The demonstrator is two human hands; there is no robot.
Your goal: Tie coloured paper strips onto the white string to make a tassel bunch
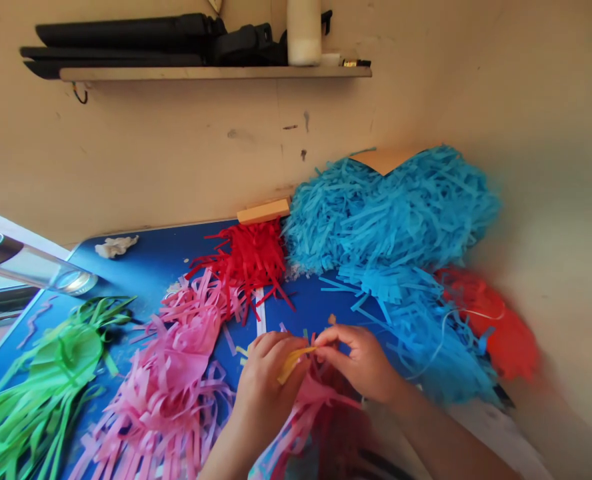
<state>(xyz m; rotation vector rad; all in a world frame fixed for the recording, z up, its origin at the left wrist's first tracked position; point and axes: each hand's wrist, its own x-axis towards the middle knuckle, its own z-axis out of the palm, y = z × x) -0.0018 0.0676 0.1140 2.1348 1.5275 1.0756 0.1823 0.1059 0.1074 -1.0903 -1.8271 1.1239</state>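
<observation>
My left hand (271, 373) is closed around a yellow paper strip (295, 363), which runs across its fingers. At the strip's right end, the thumb and fingertips of my right hand (363, 360) pinch it. Pink fringed paper (309, 400) hangs just below both hands, partly covered by them. To the left lies a bundle of pink fringed tissue paper (176, 373). Blue shredded paper (421, 333) spreads to the right of my right hand, with a white string (443, 333) across it.
Green fringed paper (69, 350) and a clear bottle (51, 267) lie on the blue table (146, 260). Further back are red fringed paper (259, 257) and a large blue heap (391, 213) against the wall. A shelf (216, 73) holds black objects. Orange-red paper (506, 323) is at right.
</observation>
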